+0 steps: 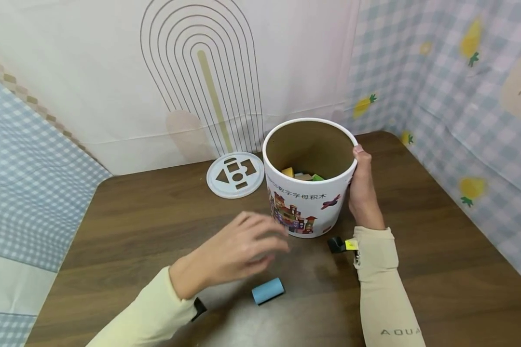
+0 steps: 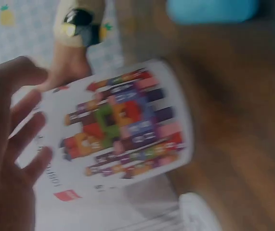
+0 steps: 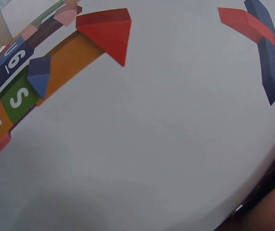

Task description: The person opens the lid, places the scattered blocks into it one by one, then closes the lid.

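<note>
A white bucket (image 1: 330, 217) with printed toy-block pictures stands upright on the table. My right hand (image 1: 363, 185) holds its right side, the thumb over the rim and the other fingers hidden behind the wall. Inside lie several blocks, among them a yellow block (image 1: 288, 172) and a green block (image 1: 318, 178). In front of the bucket hovers my left hand (image 1: 239, 250), fingers loosely bent and holding nothing. Just below it on the table lies a blue cylinder block (image 1: 267, 290), also at the top of the left wrist view. The bucket's wall (image 3: 142, 120) fills the right wrist view.
Left of the bucket, a round white lid (image 1: 253, 183) with shaped cutouts lies flat near the back edge. The brown wooden table (image 1: 134, 221) meets a white cloth (image 1: 304, 58) behind, with checked cloth (image 1: 451, 120) along the right side and more at the left.
</note>
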The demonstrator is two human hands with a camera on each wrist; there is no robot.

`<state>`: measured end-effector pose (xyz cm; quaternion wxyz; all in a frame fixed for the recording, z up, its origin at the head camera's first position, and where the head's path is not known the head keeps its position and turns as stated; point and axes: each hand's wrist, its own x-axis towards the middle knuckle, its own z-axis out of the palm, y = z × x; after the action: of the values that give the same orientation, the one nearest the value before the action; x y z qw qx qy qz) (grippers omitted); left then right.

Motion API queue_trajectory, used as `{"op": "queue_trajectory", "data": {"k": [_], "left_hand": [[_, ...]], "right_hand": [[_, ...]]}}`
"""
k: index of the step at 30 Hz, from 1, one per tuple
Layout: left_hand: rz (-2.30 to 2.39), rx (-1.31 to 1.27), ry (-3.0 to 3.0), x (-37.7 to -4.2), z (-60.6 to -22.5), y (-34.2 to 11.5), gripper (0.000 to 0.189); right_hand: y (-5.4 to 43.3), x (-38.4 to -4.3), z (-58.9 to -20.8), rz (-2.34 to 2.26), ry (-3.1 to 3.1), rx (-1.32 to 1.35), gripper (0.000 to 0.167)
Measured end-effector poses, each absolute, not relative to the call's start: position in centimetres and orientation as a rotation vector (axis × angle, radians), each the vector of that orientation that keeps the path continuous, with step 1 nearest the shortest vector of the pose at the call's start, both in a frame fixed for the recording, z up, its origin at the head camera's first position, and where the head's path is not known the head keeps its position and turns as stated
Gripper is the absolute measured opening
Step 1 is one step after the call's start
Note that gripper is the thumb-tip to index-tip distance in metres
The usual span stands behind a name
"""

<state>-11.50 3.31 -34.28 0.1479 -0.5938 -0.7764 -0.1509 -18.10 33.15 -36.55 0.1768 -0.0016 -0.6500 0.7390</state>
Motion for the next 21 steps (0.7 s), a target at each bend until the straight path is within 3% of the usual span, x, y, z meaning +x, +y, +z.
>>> {"op": "queue_trajectory", "data": {"k": [8,21], "left_hand": [[-0.127,-1.949,-2.595,-7.9,-38.4,1.4,0.066],[-0.208,-1.971,-2.628,-6.5,-40.8,1.5,0.065]], "right_hand": [[32.9,-18.0,-36.6,2.111,-1.806,-0.058,0.055],[32.6,-18.3,-36.5,2.108,-1.802,-0.070,0.056]]}}
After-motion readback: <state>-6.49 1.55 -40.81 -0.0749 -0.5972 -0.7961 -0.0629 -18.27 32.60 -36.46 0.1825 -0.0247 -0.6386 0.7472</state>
